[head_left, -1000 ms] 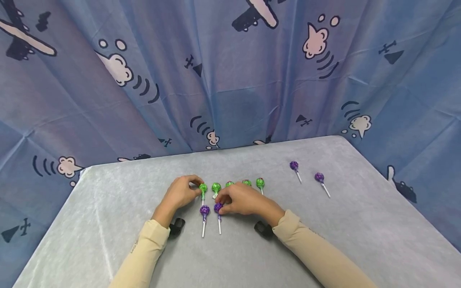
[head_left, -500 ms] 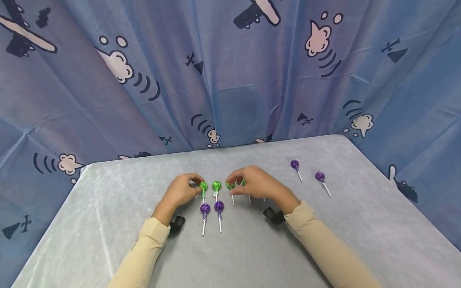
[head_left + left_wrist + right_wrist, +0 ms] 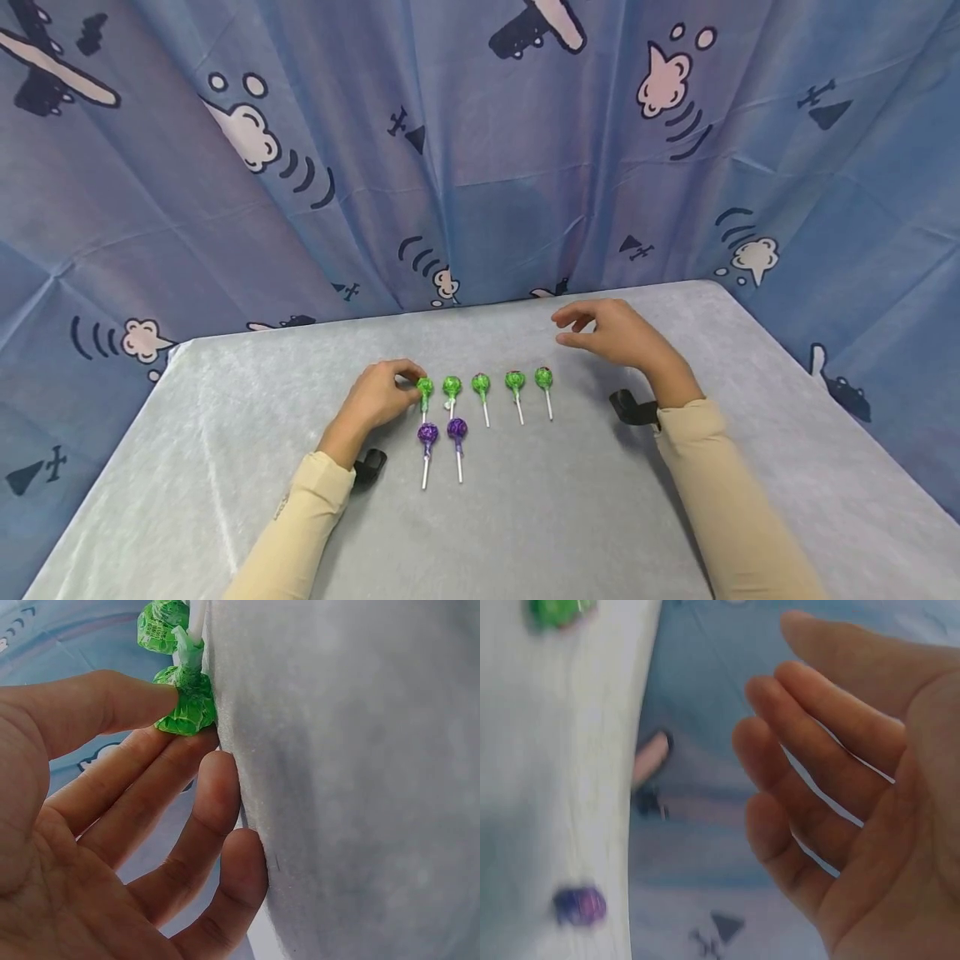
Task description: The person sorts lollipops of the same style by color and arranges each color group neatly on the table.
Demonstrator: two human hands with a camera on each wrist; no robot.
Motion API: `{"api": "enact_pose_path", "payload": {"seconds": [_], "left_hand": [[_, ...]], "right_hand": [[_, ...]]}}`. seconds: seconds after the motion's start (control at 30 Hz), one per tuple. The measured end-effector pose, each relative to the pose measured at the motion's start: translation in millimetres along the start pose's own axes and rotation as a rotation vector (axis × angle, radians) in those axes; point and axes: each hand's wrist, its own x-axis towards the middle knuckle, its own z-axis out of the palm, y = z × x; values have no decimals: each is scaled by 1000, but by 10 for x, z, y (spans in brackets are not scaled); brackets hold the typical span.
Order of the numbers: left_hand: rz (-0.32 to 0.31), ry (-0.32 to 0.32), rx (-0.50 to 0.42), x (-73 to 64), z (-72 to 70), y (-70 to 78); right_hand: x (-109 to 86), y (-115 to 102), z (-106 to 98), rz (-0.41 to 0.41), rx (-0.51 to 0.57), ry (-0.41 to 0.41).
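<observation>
At the left end of a row of green-wrapped lollipops, my left hand [image 3: 381,397] pinches the head of the leftmost green lollipop [image 3: 184,705] between thumb and fingers. Two purple lollipops lie just below the row: one purple lollipop [image 3: 428,434] under the first green one, another purple lollipop [image 3: 457,428] under the second. My right hand [image 3: 621,332] is over the back right of the table, fingers loosely bent and holding nothing. It hides the two far purple lollipops in the head view. A blurred purple lollipop [image 3: 581,905] shows below it in the right wrist view.
More green lollipops continue the row rightward, ending with the rightmost green lollipop [image 3: 543,378]. Everything lies on a table with a pale grey cloth [image 3: 525,517]. A blue printed curtain [image 3: 495,167] hangs right behind the table's back edge.
My right hand has let go of the second purple lollipop in the lower row and moved right and away, past the green row. My left hand has stayed at the leftmost green lollipop.
</observation>
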Motion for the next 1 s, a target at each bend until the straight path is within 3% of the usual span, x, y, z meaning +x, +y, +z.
{"api": "enact_pose_path", "payload": {"seconds": [0.33, 0.53, 1.0], "left_hand": [[-3, -2, -1, 1, 2, -3], [-4, -1, -5, -1, 0, 5], [0, 2, -4, -3, 0, 10]], "right_hand": [[-124, 439, -204, 137, -76, 15], [-82, 586, -140, 126, -103, 2], [-20, 694, -32, 141, -166, 25]]}}
